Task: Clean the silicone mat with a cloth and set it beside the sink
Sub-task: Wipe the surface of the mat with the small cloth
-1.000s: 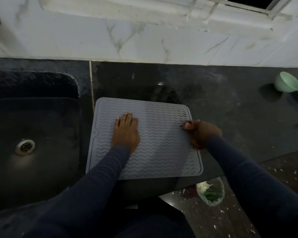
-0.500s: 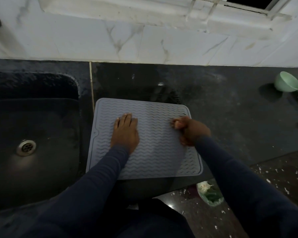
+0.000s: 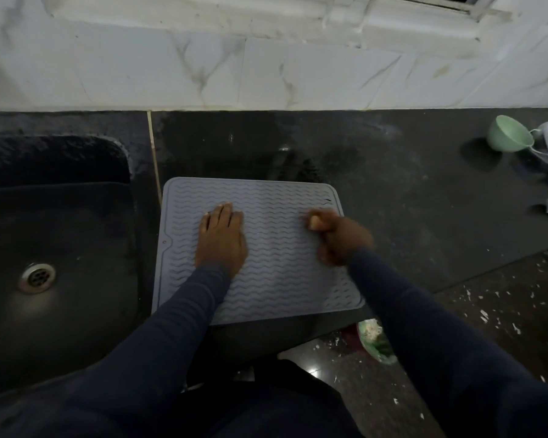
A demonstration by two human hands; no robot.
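Lying flat on the dark bench (image 3: 424, 216), the grey silicone mat (image 3: 276, 279) sits just at 3 o'clock of the sink (image 3: 76, 222). The left grip (image 3: 222, 241) presses it, fingers straight. The right grip (image 3: 339, 238), blurred, is curled on the mat's 3 o'clock side; what it holds, I cannot tell.

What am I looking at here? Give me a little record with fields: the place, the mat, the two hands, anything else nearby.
place: dark counter with a sink at its left
mat: grey mat lying flat on the counter, just right of the sink
hands: left hand flat on the mat, fingers straight; right hand curled on the mat's right part, blurred, so what it holds, if anything, cannot be told
nearby: green cup on the counter, far right
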